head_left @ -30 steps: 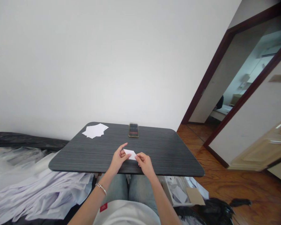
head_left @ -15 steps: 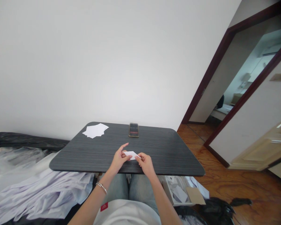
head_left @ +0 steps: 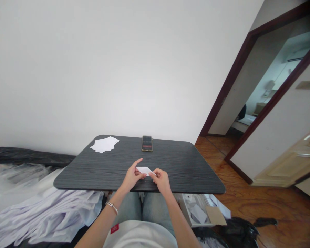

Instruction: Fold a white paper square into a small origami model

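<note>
Left hand (head_left: 131, 176) and right hand (head_left: 161, 181) close together, both pinching a small white paper piece (head_left: 144, 170) over the near part of the dark wood-grain table (head_left: 186, 168). The piece looks flatter and longer than a moment ago. Tabletop runs well out on either side; paper stack (head_left: 104, 144) upper left, phone (head_left: 147, 143) at far edge.

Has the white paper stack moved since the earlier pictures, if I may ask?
No, the white paper stack sits in the same spot, near the far left corner of the dark table.
</note>
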`<action>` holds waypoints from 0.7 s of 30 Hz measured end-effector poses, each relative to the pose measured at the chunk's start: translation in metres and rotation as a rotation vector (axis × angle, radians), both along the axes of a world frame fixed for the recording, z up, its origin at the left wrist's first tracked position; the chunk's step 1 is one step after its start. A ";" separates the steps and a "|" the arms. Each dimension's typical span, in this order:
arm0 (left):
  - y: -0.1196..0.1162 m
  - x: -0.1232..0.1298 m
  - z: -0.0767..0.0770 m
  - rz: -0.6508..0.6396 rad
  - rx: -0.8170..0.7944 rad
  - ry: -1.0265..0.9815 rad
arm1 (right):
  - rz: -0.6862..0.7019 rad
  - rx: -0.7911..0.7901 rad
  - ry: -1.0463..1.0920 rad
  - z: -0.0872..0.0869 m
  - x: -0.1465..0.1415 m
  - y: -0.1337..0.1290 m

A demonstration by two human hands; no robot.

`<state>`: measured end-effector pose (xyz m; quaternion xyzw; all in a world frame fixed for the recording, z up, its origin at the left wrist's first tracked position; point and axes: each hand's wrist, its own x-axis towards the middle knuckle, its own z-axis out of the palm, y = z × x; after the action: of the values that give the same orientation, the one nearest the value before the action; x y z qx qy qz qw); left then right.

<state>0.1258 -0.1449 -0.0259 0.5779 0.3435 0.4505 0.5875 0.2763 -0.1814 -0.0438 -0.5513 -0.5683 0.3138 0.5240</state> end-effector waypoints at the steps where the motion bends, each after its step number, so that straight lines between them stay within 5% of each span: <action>1: 0.001 0.000 -0.001 0.000 0.003 -0.011 | -0.010 -0.003 0.012 0.000 0.000 0.000; 21: 0.006 -0.002 -0.005 0.115 -0.004 -0.140 | 0.159 -0.049 0.100 0.004 -0.002 -0.003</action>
<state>0.1236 -0.1392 -0.0310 0.5234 0.3350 0.5220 0.5843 0.2746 -0.1842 -0.0399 -0.5005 -0.5757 0.3954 0.5115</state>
